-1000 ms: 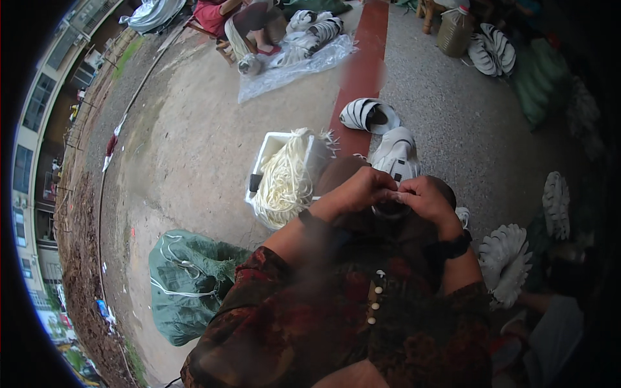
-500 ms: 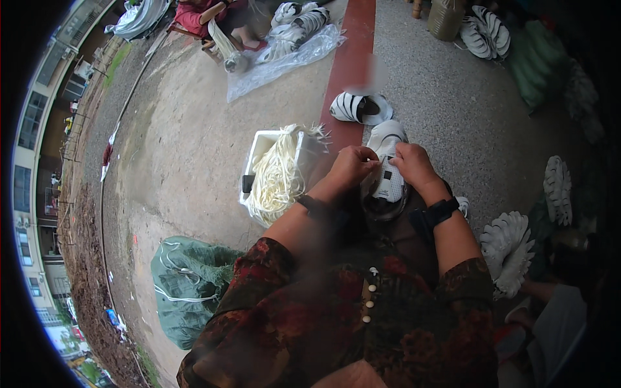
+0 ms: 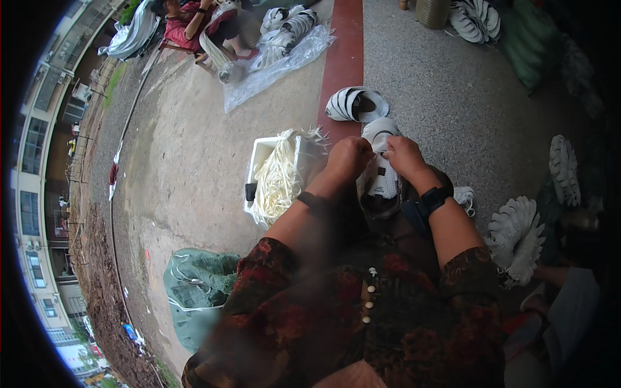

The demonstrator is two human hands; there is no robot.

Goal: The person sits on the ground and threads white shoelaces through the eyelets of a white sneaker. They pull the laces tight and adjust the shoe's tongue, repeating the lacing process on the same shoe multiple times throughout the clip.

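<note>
A white shoe [image 3: 380, 182] lies in front of me over my lap, toe pointing away, with a dark square on its pale middle part. My left hand [image 3: 350, 159] is closed in a pinch at its left side, near the toe end. Opposite it, my right hand [image 3: 405, 157] pinches at the right side, fingertips close to the left ones. A pale bit shows between the hands, but what the fingers hold is too small to make out. Just beyond the toe rests another white shoe [image 3: 357, 105] with black stripes. At left stands a white box [image 3: 261, 152] of cream shoelaces [image 3: 279, 184].
A green sack [image 3: 194, 284] sits at lower left. Stacked white shoe parts [image 3: 515, 239] lie at right, with more [image 3: 475, 21] at far right beside a large green sack [image 3: 530, 45]. At far left a person [image 3: 187, 26] sits by shoes on a plastic sheet [image 3: 284, 71].
Both hands have moved up toward the shoe's toe end, and a pale bit now shows between them. The whole view has shifted slightly.
</note>
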